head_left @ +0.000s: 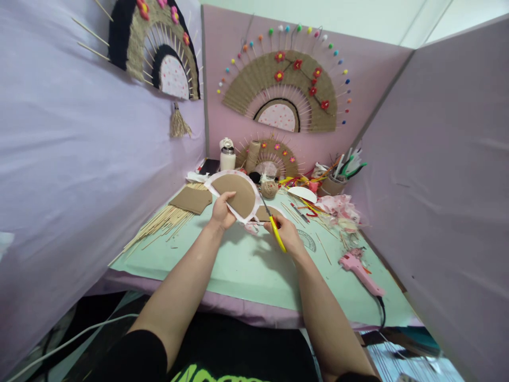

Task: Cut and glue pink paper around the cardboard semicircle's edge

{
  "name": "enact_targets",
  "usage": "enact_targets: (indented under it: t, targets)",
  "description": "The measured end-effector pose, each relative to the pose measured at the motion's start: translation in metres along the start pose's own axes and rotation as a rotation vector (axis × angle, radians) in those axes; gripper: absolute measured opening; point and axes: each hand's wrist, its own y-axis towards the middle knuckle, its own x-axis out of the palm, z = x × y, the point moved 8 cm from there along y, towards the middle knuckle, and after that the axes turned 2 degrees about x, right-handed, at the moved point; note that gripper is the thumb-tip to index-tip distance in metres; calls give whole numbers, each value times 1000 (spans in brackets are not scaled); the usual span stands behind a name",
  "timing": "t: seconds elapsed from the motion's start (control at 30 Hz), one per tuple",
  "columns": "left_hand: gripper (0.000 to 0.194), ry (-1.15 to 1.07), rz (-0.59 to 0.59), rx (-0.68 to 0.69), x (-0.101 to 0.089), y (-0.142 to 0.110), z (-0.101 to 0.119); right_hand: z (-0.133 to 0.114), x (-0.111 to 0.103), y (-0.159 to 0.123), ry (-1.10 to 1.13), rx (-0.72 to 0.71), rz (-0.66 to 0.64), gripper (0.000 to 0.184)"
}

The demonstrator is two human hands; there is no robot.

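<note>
My left hand (224, 211) is closed on a brown cardboard half-disc (237, 192), thumb on top of it. A margin of pale pink-white fabric (212, 183) shows around the cardboard's curved edge. My right hand (284, 232) grips yellow-handled scissors (277, 233), their dark blades pointing up and away along the right edge of the fabric. Below that edge hangs a small loose strip of fabric (251, 228). Another brown cardboard piece with a pale border (267, 213) lies on the table just behind the scissors.
Thin wooden sticks (159, 223) and a cardboard piece (191, 199) lie at left. A twine ball (269, 189), white bottle (227, 156), fabric scraps (342, 209), protractor (307, 240) and pink glue gun (361, 273) surround the work. Decorated fans (246, 87) hang on the panels.
</note>
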Motion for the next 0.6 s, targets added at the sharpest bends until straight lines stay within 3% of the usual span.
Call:
enact_targets:
  t: [0.6]
  targets:
    - [29, -7, -18, -13, 3, -3, 0, -3, 1, -1, 64, -46, -12, 33]
